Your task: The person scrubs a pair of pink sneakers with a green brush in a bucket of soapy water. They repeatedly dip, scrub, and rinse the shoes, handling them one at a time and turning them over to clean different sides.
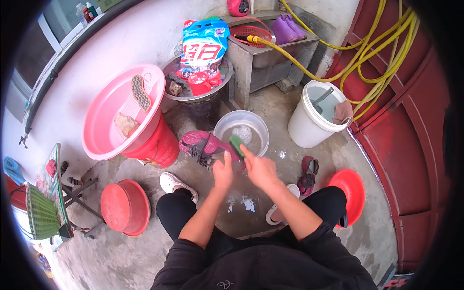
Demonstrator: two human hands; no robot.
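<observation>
My left hand [222, 173] grips a pink and grey lace-up shoe [203, 145] near its heel end, the toe pointing left. In my right hand [261, 169] is a green scrubbing brush [236, 144], held against or just over the shoe's heel end; the exact contact is hidden. Just beyond both hands stands a translucent plastic basin [264, 136] with shallow water and white suds in it. The matching pink and grey shoe [308, 176] rests on the wet concrete floor, right of my right foot.
A pink washboard basin [96, 123] sits tilted on a red bucket [165, 145]. Behind are a detergent bag [203, 47] and a red mug [199, 84] in a metal basin [170, 67]. A white bucket [304, 125] holds water and a dipper. Red basins [115, 206] [353, 192] flank me.
</observation>
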